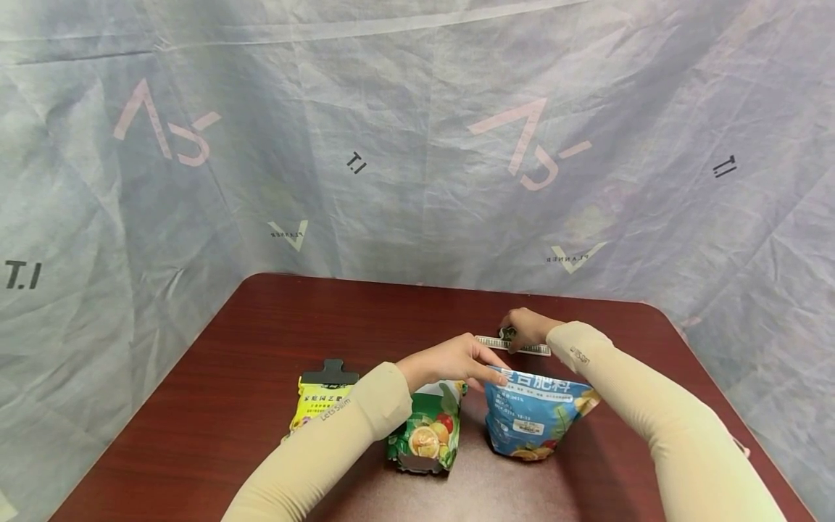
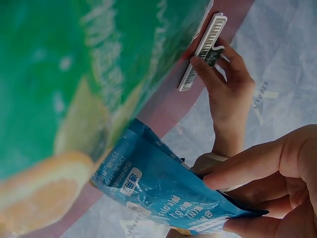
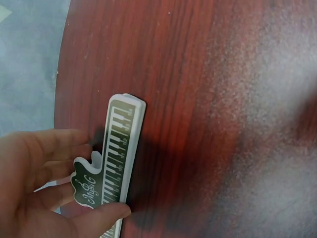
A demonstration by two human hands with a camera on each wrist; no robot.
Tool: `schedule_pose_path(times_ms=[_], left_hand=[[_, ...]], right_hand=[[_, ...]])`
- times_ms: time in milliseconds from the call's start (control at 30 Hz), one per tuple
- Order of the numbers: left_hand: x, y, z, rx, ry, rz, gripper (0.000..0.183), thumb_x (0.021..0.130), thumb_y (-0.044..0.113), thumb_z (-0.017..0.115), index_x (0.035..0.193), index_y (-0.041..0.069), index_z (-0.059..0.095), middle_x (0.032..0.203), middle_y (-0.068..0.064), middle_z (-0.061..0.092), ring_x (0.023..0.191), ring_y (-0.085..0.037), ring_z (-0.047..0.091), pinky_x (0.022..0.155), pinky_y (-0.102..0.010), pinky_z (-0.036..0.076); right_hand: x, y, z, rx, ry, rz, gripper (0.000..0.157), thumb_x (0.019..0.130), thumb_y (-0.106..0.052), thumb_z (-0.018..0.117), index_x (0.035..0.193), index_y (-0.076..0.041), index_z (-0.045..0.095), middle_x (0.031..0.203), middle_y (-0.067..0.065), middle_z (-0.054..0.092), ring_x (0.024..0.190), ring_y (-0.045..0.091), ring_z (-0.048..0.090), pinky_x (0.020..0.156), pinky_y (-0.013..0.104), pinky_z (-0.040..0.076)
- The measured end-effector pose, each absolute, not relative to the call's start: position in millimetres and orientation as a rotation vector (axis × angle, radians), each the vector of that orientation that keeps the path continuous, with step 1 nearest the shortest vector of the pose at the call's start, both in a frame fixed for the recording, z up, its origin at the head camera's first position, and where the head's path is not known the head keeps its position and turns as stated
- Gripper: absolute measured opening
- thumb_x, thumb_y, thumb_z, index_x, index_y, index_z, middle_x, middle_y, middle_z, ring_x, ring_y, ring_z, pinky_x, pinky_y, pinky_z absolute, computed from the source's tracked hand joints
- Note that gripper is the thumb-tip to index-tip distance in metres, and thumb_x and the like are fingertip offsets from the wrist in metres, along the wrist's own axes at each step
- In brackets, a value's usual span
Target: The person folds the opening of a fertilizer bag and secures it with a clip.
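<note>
My left hand [image 1: 449, 362] pinches the top corner of a blue fertilizer bag [image 1: 530, 420], which stands upright on the table. In the left wrist view, thumb and fingers lie on either side of that bag's upper edge. Farther back, my right hand [image 1: 531, 326] holds a long bag clip [image 3: 115, 148] with piano-key print and a dark handle marked "Music". Its thumb presses on the clip's bar while the other fingers curve behind the handle. A green bag with fruit pictures [image 1: 427, 435] lies just below the left wrist.
A yellow bag [image 1: 320, 399] with a black clip [image 1: 331, 373] across its top lies on the left, partly hidden by the left sleeve. The dark red wooden table [image 1: 365, 312] ends at a grey printed cloth [image 1: 417, 181] hung behind and around it.
</note>
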State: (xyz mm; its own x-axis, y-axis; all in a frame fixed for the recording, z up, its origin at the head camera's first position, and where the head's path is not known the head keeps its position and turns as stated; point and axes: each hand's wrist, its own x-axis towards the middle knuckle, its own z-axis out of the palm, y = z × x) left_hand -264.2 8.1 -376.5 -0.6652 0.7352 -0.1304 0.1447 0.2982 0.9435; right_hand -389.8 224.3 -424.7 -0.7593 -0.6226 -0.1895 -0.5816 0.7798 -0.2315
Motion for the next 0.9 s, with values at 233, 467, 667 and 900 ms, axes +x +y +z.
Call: schedule_pose_path(times_ms=[233, 467, 667, 900], left_hand=[[-264, 8, -377, 0.776, 2.012, 1.387, 0.021, 0.083, 0.015, 0.067, 0.102, 0.007, 0.072, 0.092, 0.001, 0.068, 0.078, -0.011, 0.065, 0.071, -0.037, 0.054], [-264, 8, -376, 0.778, 2.004, 1.386, 0.021, 0.084, 0.015, 0.067, 0.103, 0.008, 0.071, 0.092, 0.001, 0.069, 0.079, -0.011, 0.065, 0.072, -0.037, 0.053], [-263, 7, -374, 0.780, 2.004, 1.388, 0.022, 0.083, 0.015, 0.068, 0.104, 0.008, 0.071, 0.093, 0.002, 0.068, 0.080, -0.011, 0.065, 0.072, -0.037, 0.053], [-263, 6, -376, 0.782, 2.006, 1.388, 0.022, 0.083, 0.015, 0.068, 0.104, 0.008, 0.071, 0.093, 0.002, 0.068, 0.079, -0.011, 0.065, 0.070, -0.035, 0.054]], right_hand=[[-389, 222, -425, -0.865, 2.738, -0.236, 0.044, 0.066, -0.014, 0.082, 0.103, -0.001, 0.064, 0.102, 0.011, 0.062, 0.096, 0.028, 0.057, 0.078, 0.038, 0.049], [-388, 222, -422, -0.792, 2.716, -0.288, 0.043, 0.066, -0.012, 0.082, 0.099, -0.006, 0.055, 0.087, 0.004, 0.056, 0.079, 0.017, 0.053, 0.066, 0.032, 0.047], [-388, 222, -419, -0.789, 2.712, -0.349, 0.039, 0.066, -0.010, 0.081, 0.094, -0.007, 0.054, 0.080, 0.004, 0.054, 0.070, 0.017, 0.048, 0.059, 0.030, 0.043], [-387, 222, -413, -0.746, 2.651, -0.486, 0.034, 0.067, -0.003, 0.077, 0.093, -0.004, 0.056, 0.080, 0.006, 0.054, 0.067, 0.017, 0.046, 0.056, 0.028, 0.042]])
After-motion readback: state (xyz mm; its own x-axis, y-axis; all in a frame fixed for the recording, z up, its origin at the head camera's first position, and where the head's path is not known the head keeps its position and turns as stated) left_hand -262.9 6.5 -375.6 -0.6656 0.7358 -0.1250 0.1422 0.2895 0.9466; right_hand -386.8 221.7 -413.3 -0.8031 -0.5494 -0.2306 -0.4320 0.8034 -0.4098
